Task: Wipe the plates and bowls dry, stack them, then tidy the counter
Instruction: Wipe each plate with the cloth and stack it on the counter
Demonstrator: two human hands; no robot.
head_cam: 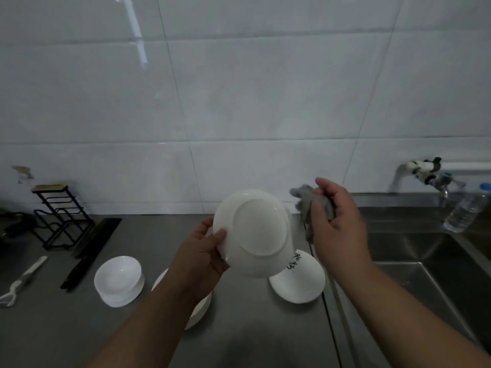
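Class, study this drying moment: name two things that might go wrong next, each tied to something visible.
The left hand pinches the white plate by one rim only; it may slip onto the lettered plate stack beneath and chip. The left forearm crosses over another plate stack; lowering it might knock those plates.

White dish (pixel 259 232): held above the worktop (pixel 252 328), tilted, underside and foot ring facing the camera. The left hand (pixel 204 251) grips its left rim.

Grey cloth (pixel 310 203): bunched in the right hand (pixel 337 221), just beside the dish's right rim.

Small white bowls (pixel 118 280): stacked upright on the worktop, at left.

White plate stack (pixel 204 305): centre, partly hidden by the left forearm.

Marked plate (pixel 300 282): white with black characters, lying flat beneath the held dish.
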